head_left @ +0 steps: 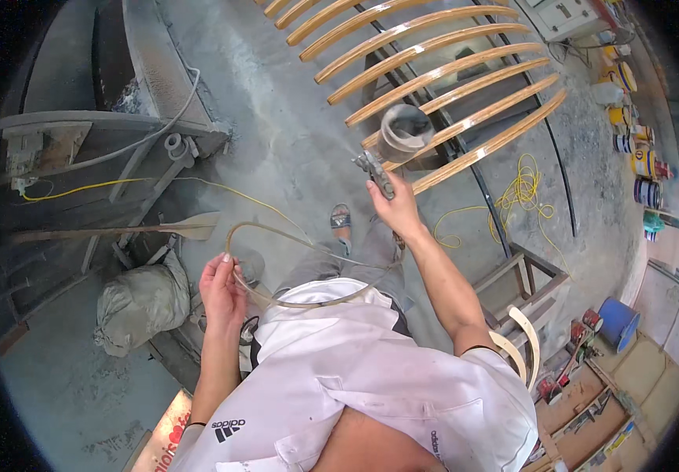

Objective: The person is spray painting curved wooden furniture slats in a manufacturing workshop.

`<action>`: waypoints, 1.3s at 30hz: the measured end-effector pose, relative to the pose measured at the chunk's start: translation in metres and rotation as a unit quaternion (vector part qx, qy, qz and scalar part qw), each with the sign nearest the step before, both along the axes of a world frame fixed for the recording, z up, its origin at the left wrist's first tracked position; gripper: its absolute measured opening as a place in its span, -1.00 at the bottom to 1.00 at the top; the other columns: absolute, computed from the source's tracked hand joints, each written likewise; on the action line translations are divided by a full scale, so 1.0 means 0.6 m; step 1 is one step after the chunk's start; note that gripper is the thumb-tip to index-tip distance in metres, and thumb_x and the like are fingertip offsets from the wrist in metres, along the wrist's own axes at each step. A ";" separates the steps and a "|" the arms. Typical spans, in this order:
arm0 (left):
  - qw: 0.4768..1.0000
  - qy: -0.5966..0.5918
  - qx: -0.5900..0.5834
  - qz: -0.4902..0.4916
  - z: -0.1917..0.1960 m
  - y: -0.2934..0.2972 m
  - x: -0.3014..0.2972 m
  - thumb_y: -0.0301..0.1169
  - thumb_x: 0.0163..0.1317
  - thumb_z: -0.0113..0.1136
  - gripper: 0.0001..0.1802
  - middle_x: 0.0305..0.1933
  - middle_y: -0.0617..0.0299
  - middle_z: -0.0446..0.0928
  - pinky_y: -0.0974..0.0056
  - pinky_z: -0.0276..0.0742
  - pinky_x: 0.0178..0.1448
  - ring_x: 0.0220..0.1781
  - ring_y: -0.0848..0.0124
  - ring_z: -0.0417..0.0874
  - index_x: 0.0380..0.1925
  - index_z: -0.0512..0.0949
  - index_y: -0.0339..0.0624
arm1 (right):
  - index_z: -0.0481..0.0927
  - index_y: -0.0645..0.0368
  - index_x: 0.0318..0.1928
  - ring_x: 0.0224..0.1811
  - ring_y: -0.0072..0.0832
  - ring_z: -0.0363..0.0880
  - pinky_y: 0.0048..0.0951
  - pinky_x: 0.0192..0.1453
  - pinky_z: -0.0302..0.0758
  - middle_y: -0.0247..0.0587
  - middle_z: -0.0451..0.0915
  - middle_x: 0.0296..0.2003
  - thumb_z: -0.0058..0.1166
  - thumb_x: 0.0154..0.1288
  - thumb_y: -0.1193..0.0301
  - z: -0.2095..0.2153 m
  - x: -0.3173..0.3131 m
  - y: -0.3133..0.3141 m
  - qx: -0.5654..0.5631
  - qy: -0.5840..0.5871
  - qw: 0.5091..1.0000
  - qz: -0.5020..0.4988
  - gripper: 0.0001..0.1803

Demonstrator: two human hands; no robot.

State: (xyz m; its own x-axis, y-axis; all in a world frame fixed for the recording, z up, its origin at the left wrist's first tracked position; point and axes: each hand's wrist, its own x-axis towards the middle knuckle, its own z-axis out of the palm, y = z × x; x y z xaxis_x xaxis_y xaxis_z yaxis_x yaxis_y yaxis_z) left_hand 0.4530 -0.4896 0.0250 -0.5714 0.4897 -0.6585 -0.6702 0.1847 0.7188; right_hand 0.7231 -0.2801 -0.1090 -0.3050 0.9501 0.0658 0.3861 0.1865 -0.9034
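Observation:
My right hand is closed around the grip of a spray gun, with its nozzle toward the left. A round grey paint cup sits on the gun, its open top facing up. A faint mist seems to show beside the nozzle. My left hand pinches a clear brownish air hose, which loops across my front toward my right hand. Just beyond the gun, curved glossy wooden slats lie in a row across dark metal rails. The cup hides part of the nearest slats.
A tangled yellow cord lies on the floor at right, near a metal frame. On the left are a dusty workbench, a wooden paddle and a stuffed sack. Several paint cans line the right wall.

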 end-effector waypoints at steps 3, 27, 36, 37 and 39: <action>1.000 0.005 -0.014 0.011 -0.002 0.000 -0.001 -0.54 0.27 0.19 -0.86 -0.32 0.16 0.60 0.48 0.58 -0.33 -0.38 0.48 0.64 -0.19 0.47 -0.23 | 0.60 0.29 -0.19 -0.49 -0.55 0.51 -0.45 -0.35 0.45 -0.13 0.61 -0.50 0.20 0.26 0.41 0.048 0.019 -0.009 -0.026 0.006 0.999 -0.045 -0.80; 0.994 0.039 -0.033 -0.098 0.072 0.193 0.147 -0.48 0.33 0.09 -0.88 -0.35 0.23 0.53 0.46 0.52 -0.42 -0.44 0.55 0.56 -0.16 0.46 -0.22 | 0.57 0.18 -0.32 -0.58 -0.69 0.49 -0.57 -0.66 0.41 -0.42 0.57 -0.53 0.19 0.30 0.27 0.118 0.438 0.448 -0.048 0.061 0.955 -0.288 -0.78; 0.988 0.063 -0.010 -0.143 0.114 0.283 0.244 -0.49 0.33 0.10 -0.90 -0.37 0.20 0.55 0.40 0.52 -0.41 -0.48 0.49 0.56 -0.19 0.42 -0.20 | 0.57 0.20 -0.29 -0.54 -0.65 0.53 -0.55 -0.67 0.39 -0.39 0.57 -0.52 0.15 0.29 0.32 0.090 0.601 0.686 -0.056 0.067 0.940 -0.331 -0.81; 0.985 0.069 -0.008 -0.155 0.117 0.290 0.251 -0.50 0.32 0.11 -0.89 -0.37 0.19 0.55 0.39 0.52 -0.40 -0.48 0.48 0.56 -0.19 0.42 -0.20 | 0.55 0.21 -0.35 -0.65 -0.59 0.48 -0.49 -0.68 0.38 -0.36 0.55 -0.58 0.16 0.27 0.32 0.085 0.610 0.711 -0.036 0.074 0.934 -0.348 -0.79; 0.982 0.081 -0.003 -0.173 0.123 0.305 0.268 -0.51 0.31 0.13 -0.88 -0.36 0.19 0.57 0.39 0.52 -0.40 -0.48 0.49 0.56 -0.19 0.43 -0.20 | 0.55 0.22 -0.37 -0.76 -0.51 0.45 -0.42 -0.68 0.39 -0.31 0.54 -0.63 0.15 0.25 0.32 0.077 0.631 0.755 -0.031 0.092 0.923 -0.372 -0.79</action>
